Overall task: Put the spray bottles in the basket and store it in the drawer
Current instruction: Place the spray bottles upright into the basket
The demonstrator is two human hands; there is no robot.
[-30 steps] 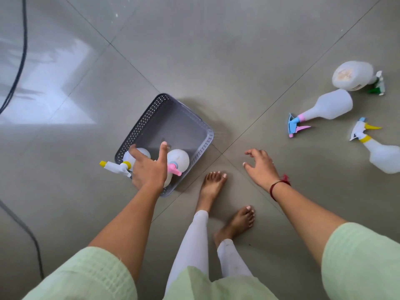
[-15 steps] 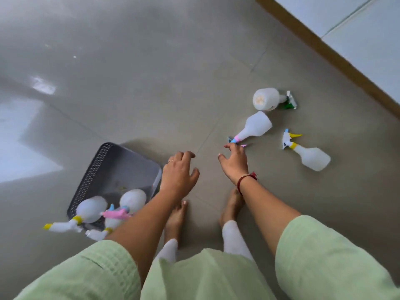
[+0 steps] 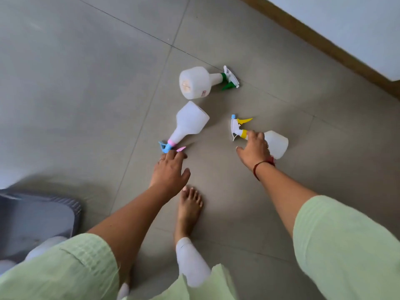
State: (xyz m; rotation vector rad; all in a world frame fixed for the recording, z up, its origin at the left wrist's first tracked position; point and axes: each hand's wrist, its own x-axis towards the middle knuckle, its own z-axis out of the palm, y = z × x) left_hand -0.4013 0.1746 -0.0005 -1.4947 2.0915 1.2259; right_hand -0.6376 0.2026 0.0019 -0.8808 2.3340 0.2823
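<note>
1. Step in hand (my judgement): a two-handed pick-up of two spray bottles lying on the floor (image 3: pixel 86 83). The drawer is not in view.
2. The left hand (image 3: pixel 170 172) has its fingers stretched forward and relaxed. Their tips are at the blue-and-pink head of the pink-trigger bottle (image 3: pixel 191 121), and it grips nothing.
3. The right hand (image 3: pixel 254 150) has its fingers laid over the neck of the yellow-trigger bottle (image 3: pixel 278 144), by the yellow collar. The thumb is spread wide, and I see no closed grip.
4. The green-trigger bottle (image 3: pixel 194 83) lies untouched, nearer the floor's edge with the wooden skirting (image 3: pixel 324 43).
5. The basket (image 3: pixel 73 210) is blurred. It sits well apart from these three bottles, on the side away from the skirting. It holds pale rounded shapes, probably bottles, too blurred to count.
6. The left hand should go on past the trigger head and close round the neck. A pinch on the lever would likely let the body swing.
7. The right hand should bring its thumb under the neck before lifting.
8. The bodies are round and look light, so a sideways nudge may roll them. Lift straight up.
9. Keep clear of the bare foot (image 3: pixel 190 208) on the way back. Lay the bottles side by side so that the third one fits.
</note>
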